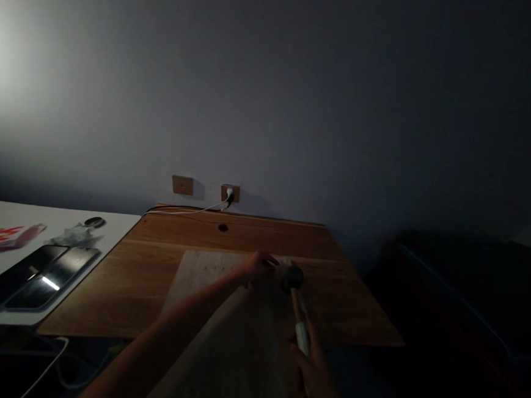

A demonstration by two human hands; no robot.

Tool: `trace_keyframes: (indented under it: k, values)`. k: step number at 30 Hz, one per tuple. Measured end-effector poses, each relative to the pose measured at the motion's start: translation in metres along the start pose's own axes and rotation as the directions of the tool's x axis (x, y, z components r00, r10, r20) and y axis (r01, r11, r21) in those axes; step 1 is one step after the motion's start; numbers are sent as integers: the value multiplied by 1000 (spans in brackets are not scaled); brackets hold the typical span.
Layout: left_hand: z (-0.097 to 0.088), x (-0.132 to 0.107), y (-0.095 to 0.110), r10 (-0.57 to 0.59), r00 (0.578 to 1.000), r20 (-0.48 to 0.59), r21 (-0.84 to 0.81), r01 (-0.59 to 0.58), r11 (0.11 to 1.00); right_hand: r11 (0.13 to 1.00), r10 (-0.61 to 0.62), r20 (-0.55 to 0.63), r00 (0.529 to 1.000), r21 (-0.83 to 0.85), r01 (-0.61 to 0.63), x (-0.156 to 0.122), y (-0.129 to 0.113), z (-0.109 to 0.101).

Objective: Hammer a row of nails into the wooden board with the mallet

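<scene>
A pale wooden board [216, 354] lies on the brown wooden table, with a row of small dark marks near its far edge. My left hand [259, 267] reaches across to the board's far part, its fingertips pinched together. Whatever sits between them is too small and dark to make out. In my right hand [311, 356] is a mallet [293, 277], gripped by its handle. Its dark round head is just right of my left fingers, above the board's far right corner.
The brown table [145, 269] meets a grey wall holding a socket [235, 194] with a plug and cables. On the left, a white table [121, 221] bears dark panels [52, 280], a plastic bag [76, 234] and a red-and-white packet [9, 235]. Light is dim.
</scene>
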State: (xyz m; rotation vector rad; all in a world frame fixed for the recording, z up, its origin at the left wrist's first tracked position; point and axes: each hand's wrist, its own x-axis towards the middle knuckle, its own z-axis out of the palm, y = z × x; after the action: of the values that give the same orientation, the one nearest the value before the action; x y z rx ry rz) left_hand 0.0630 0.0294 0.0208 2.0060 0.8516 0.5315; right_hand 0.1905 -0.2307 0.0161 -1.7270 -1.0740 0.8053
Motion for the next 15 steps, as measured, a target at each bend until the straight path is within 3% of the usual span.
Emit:
trace_keyframes:
  k: [4, 11, 15]
  values:
    - [0, 10, -4, 122, 992, -44, 65, -119, 991, 987, 110, -64, 992, 122, -102, 0, 2, 3]
    - [0, -2, -14, 210, 977, -26, 92, -207, 974, 918, 348, 51, 936, 182, -352, 2, 0, 6]
    - [-2, -8, -15, 224, 973, -62, 137, -214, 967, 901, 392, 48, 919, 185, -393, 1, -3, 4]
